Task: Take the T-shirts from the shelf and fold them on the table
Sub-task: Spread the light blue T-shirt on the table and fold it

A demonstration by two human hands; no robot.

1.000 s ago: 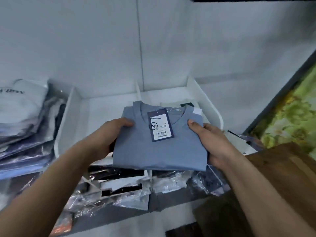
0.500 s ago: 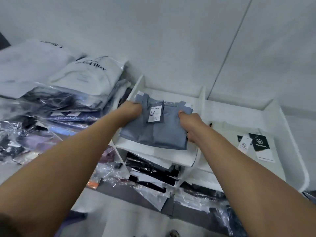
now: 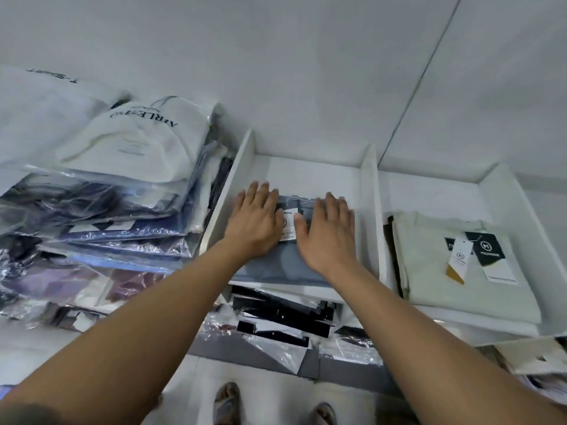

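A folded blue T-shirt [image 3: 270, 268] with a white hang tag [image 3: 288, 223] lies in the left compartment of a white shelf tray [image 3: 369, 210]. My left hand [image 3: 254, 222] rests flat on its left half, fingers spread. My right hand [image 3: 328, 231] lies flat on its right half, fingers apart. Neither hand grips the cloth. A folded pale green T-shirt [image 3: 435, 271] with black and white tags lies in the right compartment.
A tall pile of bagged garments [image 3: 107, 194] sits left of the tray, a white one on top. More plastic-wrapped packets [image 3: 282, 317] lie under the tray. A white wall stands behind. My feet [image 3: 227, 403] show on the pale floor below.
The blue T-shirt went from held in the air to lying in the left compartment. Both hands let go of its edges and now lie flat on top.
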